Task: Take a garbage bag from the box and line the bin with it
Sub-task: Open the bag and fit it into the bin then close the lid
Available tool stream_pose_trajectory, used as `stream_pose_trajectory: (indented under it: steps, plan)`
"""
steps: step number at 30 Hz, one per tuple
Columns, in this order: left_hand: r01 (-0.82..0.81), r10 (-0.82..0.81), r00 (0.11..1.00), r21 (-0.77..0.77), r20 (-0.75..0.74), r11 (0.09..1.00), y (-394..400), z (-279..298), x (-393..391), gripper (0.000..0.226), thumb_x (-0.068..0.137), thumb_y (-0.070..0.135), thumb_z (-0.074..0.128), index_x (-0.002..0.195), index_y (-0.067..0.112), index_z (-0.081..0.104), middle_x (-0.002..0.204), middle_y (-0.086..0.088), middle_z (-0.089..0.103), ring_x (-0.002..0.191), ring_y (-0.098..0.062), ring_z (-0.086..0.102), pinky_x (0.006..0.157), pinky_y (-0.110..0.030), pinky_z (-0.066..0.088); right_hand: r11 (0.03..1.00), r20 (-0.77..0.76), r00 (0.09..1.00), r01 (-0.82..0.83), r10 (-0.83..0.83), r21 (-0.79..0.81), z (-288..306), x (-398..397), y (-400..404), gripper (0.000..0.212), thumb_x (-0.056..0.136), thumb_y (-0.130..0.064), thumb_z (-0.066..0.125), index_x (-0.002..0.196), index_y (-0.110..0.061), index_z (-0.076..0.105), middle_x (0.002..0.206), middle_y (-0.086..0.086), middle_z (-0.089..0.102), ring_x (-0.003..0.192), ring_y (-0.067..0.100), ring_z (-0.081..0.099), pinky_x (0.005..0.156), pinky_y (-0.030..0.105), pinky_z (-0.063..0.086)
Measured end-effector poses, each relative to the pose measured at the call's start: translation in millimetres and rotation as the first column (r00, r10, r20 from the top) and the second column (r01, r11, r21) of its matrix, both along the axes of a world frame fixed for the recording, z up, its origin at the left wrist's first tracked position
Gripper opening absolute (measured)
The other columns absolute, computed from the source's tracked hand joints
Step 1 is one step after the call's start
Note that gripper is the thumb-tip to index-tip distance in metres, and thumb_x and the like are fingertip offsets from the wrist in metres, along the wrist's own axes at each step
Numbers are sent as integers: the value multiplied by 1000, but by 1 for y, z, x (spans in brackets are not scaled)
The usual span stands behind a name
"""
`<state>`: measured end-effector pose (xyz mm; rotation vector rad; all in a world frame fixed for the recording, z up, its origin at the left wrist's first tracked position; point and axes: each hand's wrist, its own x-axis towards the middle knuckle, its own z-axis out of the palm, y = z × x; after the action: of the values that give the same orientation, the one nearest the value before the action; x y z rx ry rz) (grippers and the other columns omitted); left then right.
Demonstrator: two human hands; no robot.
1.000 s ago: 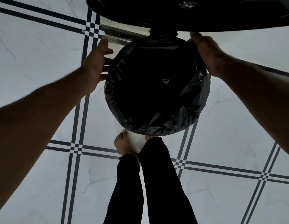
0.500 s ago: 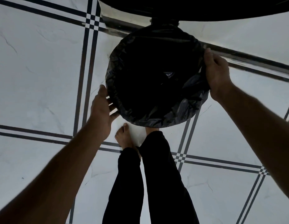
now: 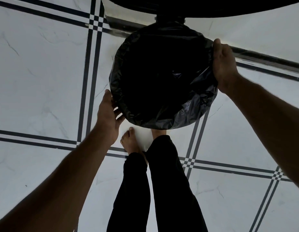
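Note:
A round bin stands on the floor in front of my feet, its rim wrapped all round by a black garbage bag (image 3: 192,111) that hangs into a dark interior. The bin's own wall is hidden under the plastic. My left hand (image 3: 108,118) is at the near-left of the rim, fingers spread and touching the bag's folded edge. My right hand (image 3: 224,66) lies on the right side of the rim, fingers curled over the bag's edge. No box is in view.
The floor (image 3: 41,84) is white marble tile with dark double lines. A dark round lid or tabletop (image 3: 195,5) overhangs the top edge, with a metal strip (image 3: 262,59) running behind the bin. My bare feet (image 3: 130,143) and black trouser legs stand just before the bin.
My left hand has slid from the far-left of the rim down to its near-left. My right hand has shifted from the far-right top to the right side. The bag's edge sits lower round the rim.

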<state>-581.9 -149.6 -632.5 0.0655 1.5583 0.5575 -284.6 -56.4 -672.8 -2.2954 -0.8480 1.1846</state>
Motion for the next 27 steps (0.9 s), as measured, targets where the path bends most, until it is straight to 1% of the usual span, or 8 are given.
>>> stream_pose_trajectory:
  steps: [2, 6, 9, 12, 16, 20, 25, 27]
  plan:
    - [-30, 30, 1000, -12, 0, 999, 1, 3, 4, 54, 106, 50, 25, 147, 20, 45, 146, -4, 54, 133, -24, 53, 113, -42, 43, 1000, -17, 1000, -21, 21, -3, 1, 2, 0, 44, 104, -49, 29, 105, -14, 56, 92, -11, 58, 83, 1, 55, 67, 7, 45]
    - [-132, 132, 991, -44, 11, 990, -3, 4, 12, 57, 104, 54, 26, 141, 18, 49, 135, -4, 61, 131, -27, 55, 112, -47, 43, 996, -55, 995, 81, -83, -37, 3, -2, -3, 67, 96, -65, 26, 122, -18, 65, 118, -2, 71, 110, 12, 65, 99, 36, 52]
    - [-165, 168, 985, -76, 28, 983, -10, 2, 12, 51, 103, 57, 25, 111, 21, 60, 111, 0, 67, 123, -25, 59, 113, -45, 42, 971, 158, 963, 199, -218, 131, 8, -11, -19, 51, 98, -51, 31, 106, -12, 63, 104, -4, 67, 98, 12, 62, 93, 39, 51]
    - [-184, 188, 982, -99, 27, 978, -17, 1, 12, 53, 102, 59, 24, 101, 22, 61, 112, 0, 67, 125, -24, 58, 116, -46, 38, 908, 272, 873, 349, -405, 233, 18, -19, -55, 18, 95, -36, 39, 90, -21, 49, 85, -7, 56, 77, 11, 54, 81, 38, 52]
    - [-251, 262, 963, -143, 68, 957, -23, 5, 16, 60, 100, 63, 26, 108, 16, 62, 122, -5, 65, 123, -24, 59, 111, -48, 41, 821, -18, 821, 570, -570, 11, 30, -43, -111, 10, 98, -28, 45, 105, -21, 46, 89, -5, 58, 74, 6, 56, 70, 14, 50]
    - [-316, 336, 936, -165, 109, 934, -29, 7, 20, 66, 98, 66, 30, 124, 12, 58, 127, -9, 65, 116, -26, 63, 100, -47, 49, 764, -324, 694, 608, -643, -215, 33, -54, -139, 30, 103, -37, 44, 117, -13, 57, 118, 4, 68, 107, 18, 66, 79, 33, 58]
    - [-408, 430, 895, -175, 120, 896, -32, 6, 27, 63, 98, 64, 33, 114, 10, 61, 128, -12, 65, 118, -28, 63, 110, -47, 45, 675, -506, 478, 656, -718, -337, 30, -49, -139, 43, 103, -45, 41, 127, -16, 62, 116, 4, 74, 111, 21, 68, 96, 43, 55]
    - [-404, 428, 896, -182, 118, 896, -32, 6, 29, 63, 98, 65, 30, 112, 13, 61, 124, -9, 67, 117, -27, 61, 113, -48, 41, 665, -521, 453, 658, -724, -353, 27, -47, -136, 46, 103, -46, 41, 131, -16, 61, 122, 5, 71, 116, 24, 66, 101, 44, 52]
